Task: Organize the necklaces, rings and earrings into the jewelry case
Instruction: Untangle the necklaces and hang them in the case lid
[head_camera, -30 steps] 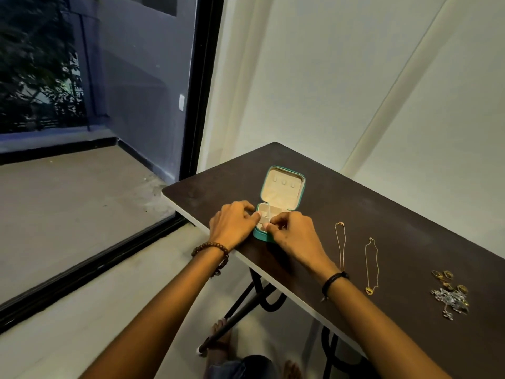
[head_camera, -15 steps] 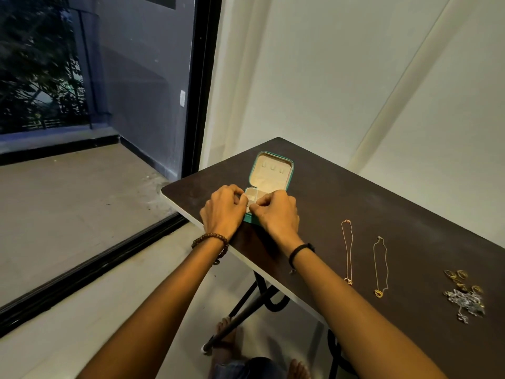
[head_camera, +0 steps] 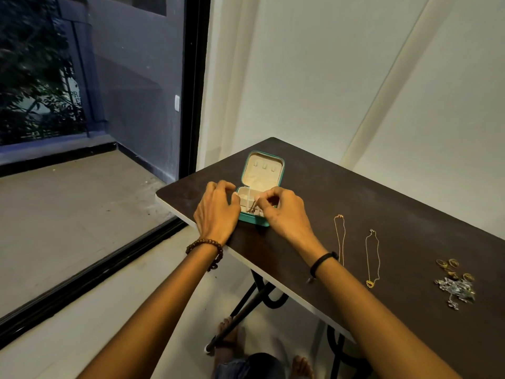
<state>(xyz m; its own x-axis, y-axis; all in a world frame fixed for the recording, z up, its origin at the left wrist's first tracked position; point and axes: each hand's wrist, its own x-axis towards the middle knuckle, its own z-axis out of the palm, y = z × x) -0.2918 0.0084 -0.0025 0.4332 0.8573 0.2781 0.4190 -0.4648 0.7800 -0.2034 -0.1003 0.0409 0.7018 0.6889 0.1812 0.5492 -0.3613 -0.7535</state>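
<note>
Teal jewelry case (head_camera: 252, 218) open at frame centre on the dark table (head_camera: 382, 203), lid upright. Right hand (head_camera: 284, 214) pinched on a thin chain (head_camera: 252, 207) dangling into the front compartment. Left hand (head_camera: 217, 212) loosely curled, steadying the case's left wall. Two necklaces (head_camera: 373, 258) lengthwise at lower right, nearer the right hand; rings (head_camera: 451, 268) and silver pieces (head_camera: 456, 289) farther right. Tray contents partly hidden behind fingers.
</note>
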